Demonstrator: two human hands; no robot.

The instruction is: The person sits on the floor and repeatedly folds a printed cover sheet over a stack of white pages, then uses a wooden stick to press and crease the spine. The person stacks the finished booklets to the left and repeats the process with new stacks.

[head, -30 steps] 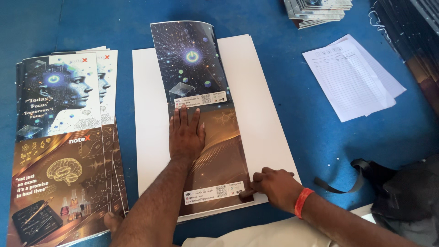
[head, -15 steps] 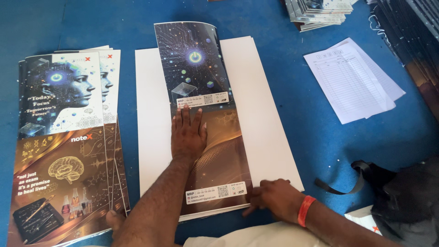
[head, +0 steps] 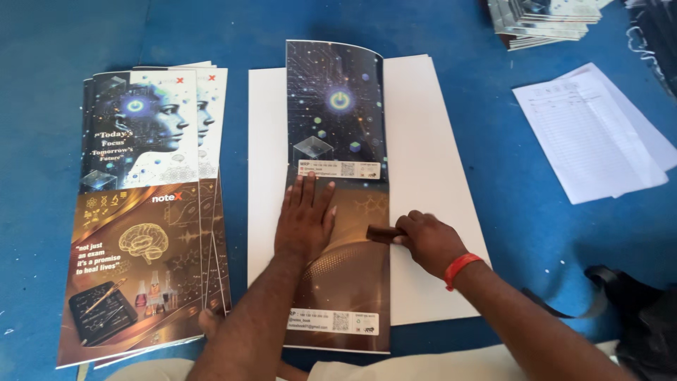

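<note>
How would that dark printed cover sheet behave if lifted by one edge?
Likely floppy: the printed cover sheet is thin, and its far end already curls up off the white board. Probably light. Glossy sheen suggests it slides easily; the left hand lies flat on it.

White board (head: 430, 141): bare strip right of the folded printed sheet (head: 337, 127), open for passage. Left hand (head: 305, 220) and right hand (head: 427, 240) occupy the sheet's middle. Stack of printed covers (head: 144, 212) blocks the left side; narrow blue gap between. Loose papers (head: 592, 137) far right, booklet pile (head: 539, 21) far; blue floor (head: 493, 120) between is open
</note>
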